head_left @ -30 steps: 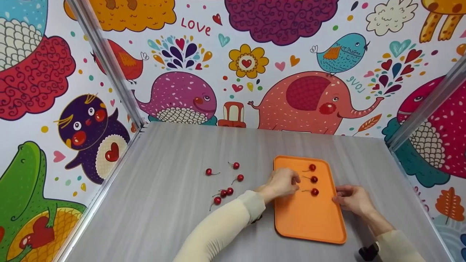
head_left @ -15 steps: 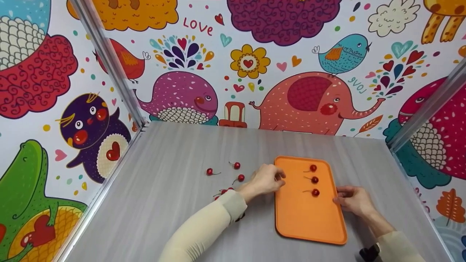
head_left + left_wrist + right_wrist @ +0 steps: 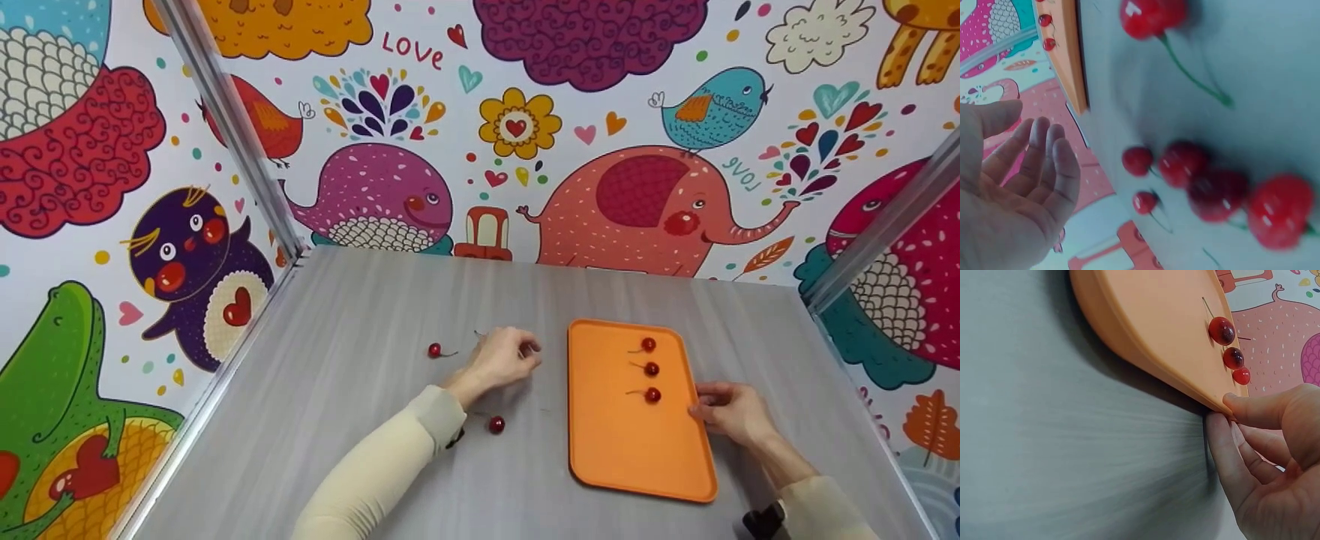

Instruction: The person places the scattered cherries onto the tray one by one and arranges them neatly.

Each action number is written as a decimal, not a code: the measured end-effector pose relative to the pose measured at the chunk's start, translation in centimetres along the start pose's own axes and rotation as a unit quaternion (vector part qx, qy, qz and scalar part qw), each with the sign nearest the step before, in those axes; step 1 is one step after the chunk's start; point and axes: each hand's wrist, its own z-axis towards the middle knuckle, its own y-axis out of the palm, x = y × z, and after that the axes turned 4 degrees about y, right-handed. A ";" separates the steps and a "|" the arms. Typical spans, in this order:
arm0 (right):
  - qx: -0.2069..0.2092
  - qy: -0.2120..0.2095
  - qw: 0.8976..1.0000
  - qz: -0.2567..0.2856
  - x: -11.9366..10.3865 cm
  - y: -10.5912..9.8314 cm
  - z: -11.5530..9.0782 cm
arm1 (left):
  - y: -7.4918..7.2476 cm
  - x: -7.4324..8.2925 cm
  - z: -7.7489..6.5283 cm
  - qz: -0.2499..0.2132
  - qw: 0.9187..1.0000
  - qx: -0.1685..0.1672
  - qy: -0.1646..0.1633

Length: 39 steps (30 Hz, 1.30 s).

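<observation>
My left hand (image 3: 502, 356) hovers over the loose red cherries left of the orange tray (image 3: 637, 465). In the left wrist view this hand (image 3: 1022, 191) holds nothing, its fingers loosely bent. Several stemmed cherries lie beside it there, among them a near cherry (image 3: 1151, 14) and a row with a darker cherry (image 3: 1217, 194). The head view shows one cherry (image 3: 435, 350) to the hand's left and another (image 3: 496, 424) below it; others are hidden by the hand and sleeve. My right hand (image 3: 739, 412) pinches the tray's right rim between thumb and fingers.
Three cherries stand in a column on the tray's upper right, the middle cherry (image 3: 652, 369) with its stem pointing left. The grey table (image 3: 337, 450) meets cartoon-printed walls (image 3: 390, 112) at the back and sides, with metal posts (image 3: 247, 142) at the corners.
My left hand has moved left, from above the tray to over the loose cherries. A cherry below its wrist has come into sight. My right hand stays at the tray's rim.
</observation>
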 end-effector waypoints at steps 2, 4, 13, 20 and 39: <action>0.002 -0.001 1.000 -0.001 0.0 0.0 0.0 | -0.5 -0.5 -0.4 -0.006 1.000 0.003 -0.005; 0.002 -0.003 1.000 -0.004 0.0 0.0 0.0 | -1.1 -1.0 -0.8 -0.012 1.000 0.003 -0.013; 0.005 0.005 1.000 -0.006 0.0 -0.1 -0.1 | -3.7 -3.1 -2.2 -0.026 0.998 0.004 -0.055; 0.004 0.001 1.000 -0.005 0.1 -0.1 -0.1 | -5.2 -4.9 -3.2 -0.004 0.998 0.027 -0.056; 0.016 0.009 1.000 -0.021 0.0 0.2 -0.1 | -6.4 -9.3 -7.2 0.049 0.986 0.049 -0.151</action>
